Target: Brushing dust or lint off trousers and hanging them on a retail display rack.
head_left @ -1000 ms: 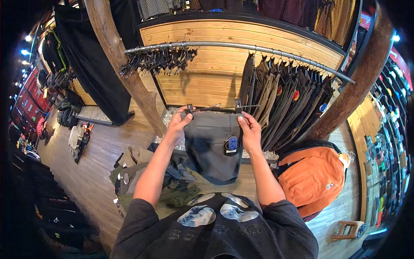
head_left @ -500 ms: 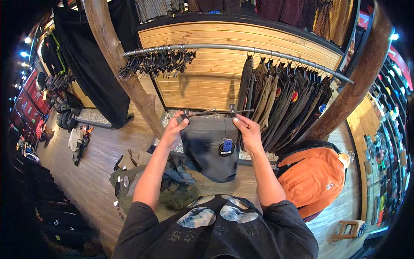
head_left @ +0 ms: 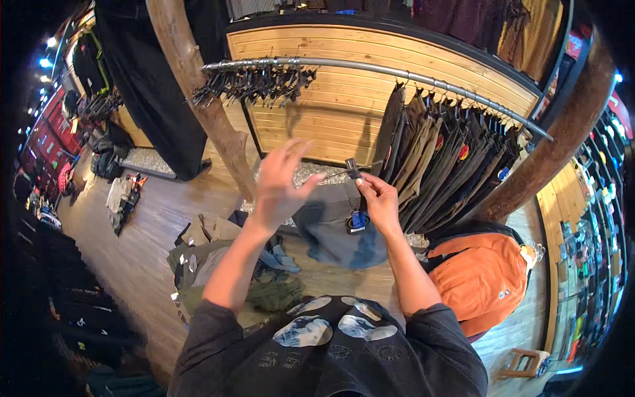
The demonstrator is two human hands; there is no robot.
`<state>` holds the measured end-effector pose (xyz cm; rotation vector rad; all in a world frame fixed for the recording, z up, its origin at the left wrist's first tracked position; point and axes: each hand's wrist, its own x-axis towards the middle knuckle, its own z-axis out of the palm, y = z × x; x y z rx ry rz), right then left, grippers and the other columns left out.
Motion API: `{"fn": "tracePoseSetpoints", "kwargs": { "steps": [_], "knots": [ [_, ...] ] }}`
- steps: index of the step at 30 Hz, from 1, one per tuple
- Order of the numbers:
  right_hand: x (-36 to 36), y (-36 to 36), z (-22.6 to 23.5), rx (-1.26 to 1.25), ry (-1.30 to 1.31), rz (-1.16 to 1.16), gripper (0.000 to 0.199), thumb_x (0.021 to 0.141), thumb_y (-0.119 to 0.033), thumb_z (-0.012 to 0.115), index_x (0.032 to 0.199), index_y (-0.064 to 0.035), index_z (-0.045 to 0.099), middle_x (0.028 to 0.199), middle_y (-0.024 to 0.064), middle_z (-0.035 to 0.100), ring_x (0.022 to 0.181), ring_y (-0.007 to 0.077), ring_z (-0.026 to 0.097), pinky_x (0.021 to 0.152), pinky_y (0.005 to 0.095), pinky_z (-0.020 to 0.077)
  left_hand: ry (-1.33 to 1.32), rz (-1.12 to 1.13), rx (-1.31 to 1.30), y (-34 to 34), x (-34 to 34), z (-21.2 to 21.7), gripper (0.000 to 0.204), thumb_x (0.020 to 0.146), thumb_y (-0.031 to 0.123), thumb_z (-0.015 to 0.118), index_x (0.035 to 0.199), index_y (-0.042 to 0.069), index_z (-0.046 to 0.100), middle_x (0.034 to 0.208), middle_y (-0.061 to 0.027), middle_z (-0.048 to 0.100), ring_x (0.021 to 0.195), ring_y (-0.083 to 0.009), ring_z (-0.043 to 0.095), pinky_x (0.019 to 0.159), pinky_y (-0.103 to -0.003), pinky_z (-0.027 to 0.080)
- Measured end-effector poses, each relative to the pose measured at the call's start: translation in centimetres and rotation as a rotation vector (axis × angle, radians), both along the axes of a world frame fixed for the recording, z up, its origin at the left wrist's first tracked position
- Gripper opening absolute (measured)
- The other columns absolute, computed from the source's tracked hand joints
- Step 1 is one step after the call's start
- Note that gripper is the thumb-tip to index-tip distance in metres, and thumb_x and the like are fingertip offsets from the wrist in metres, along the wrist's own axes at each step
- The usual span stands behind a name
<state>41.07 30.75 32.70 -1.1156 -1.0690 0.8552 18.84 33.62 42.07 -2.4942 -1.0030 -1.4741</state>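
A grey garment (head_left: pixel 340 228) hangs from a clip hanger (head_left: pixel 352 169) in front of the person, level with the rail (head_left: pixel 397 74) of hung trousers (head_left: pixel 443 155). The right hand (head_left: pixel 378 198) pinches the hanger's clip end with a closed grip, so the fabric drapes free below it. The left hand (head_left: pixel 281 182) is lifted open beside it, fingers spread, holding nothing — blurred. A heap of clothes (head_left: pixel 238 264) lies on the wooden floor (head_left: pixel 132 258) — within reach, to the left.

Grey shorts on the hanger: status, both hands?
Right hand pinches hanger clip, grey shorts hanging. Left hand open, off the hanger. Rail ahead unobstructed.
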Motion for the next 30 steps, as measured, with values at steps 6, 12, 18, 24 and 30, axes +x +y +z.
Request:
{"fn": "tracePoseSetpoints", "kwargs": {
  "steps": [6,12,18,24,30],
  "knots": [
    [-0.5,1.3,0.3,0.015,-0.156,0.024,0.026,0.091,-0.013,0.068,0.112,0.0027,0.068,0.089,0.0007,0.07,0.079,0.0039,0.058,0.072,0.0202,0.047,-0.021,-0.545,-0.826,5.4,4.3,-3.3,0.037,0.088,0.009,0.07,0.119,-0.001,0.053,0.11,-0.0124,0.066,0.104,-0.0198,0.062,0.093,-0.033,0.048],
    [1.1,0.9,1.4,-0.01,-0.102,0.045,0.028,0.091,-0.013,0.068,0.114,0.0019,0.067,0.089,0.0005,0.07,0.08,0.0049,0.059,0.073,0.0204,0.0471,0.023,-0.709,-0.943,6.1,5.4,-4.3,0.043,0.089,0.0,0.066,0.126,0.005,0.045,0.1,-0.007,0.066,0.098,-0.0126,0.062,0.084,-0.029,0.049],
    [2.5,-0.3,1.4,-0.11,-0.012,0.066,0.023,0.088,-0.01,0.072,0.107,0.002,0.068,0.091,0.0031,0.069,0.082,0.0051,0.06,0.075,0.0197,0.0467,0.004,-0.653,-0.968,5.4,6.1,-2.8,0.044,0.088,-0.002,0.065,0.127,0.005,0.045,0.097,-0.0065,0.067,0.093,-0.012,0.062,0.08,-0.028,0.05],
    [2.2,0.0,0.6,-0.151,0.167,0.105,0.019,0.086,-0.006,0.073,0.101,0.0045,0.068,0.092,0.0043,0.069,0.082,0.0065,0.061,0.075,0.0197,0.0484,-0.03,-0.713,-0.967,5.3,6.0,-3.5,0.042,0.091,0.002,0.065,0.128,0.005,0.047,0.093,-0.0045,0.065,0.091,-0.0093,0.06,0.078,-0.026,0.049],
    [1.6,0.2,0.3,-0.181,0.289,0.154,0.019,0.085,-0.003,0.074,0.101,0.0045,0.067,0.092,0.0053,0.069,0.082,0.0078,0.062,0.077,0.02,0.0499,-0.034,-0.626,-0.989,4.8,5.5,-0.9,0.036,0.093,0.013,0.066,0.126,0.003,0.056,0.091,0.0006,0.059,0.086,-0.0048,0.055,0.074,-0.021,0.045]
  ]
}}
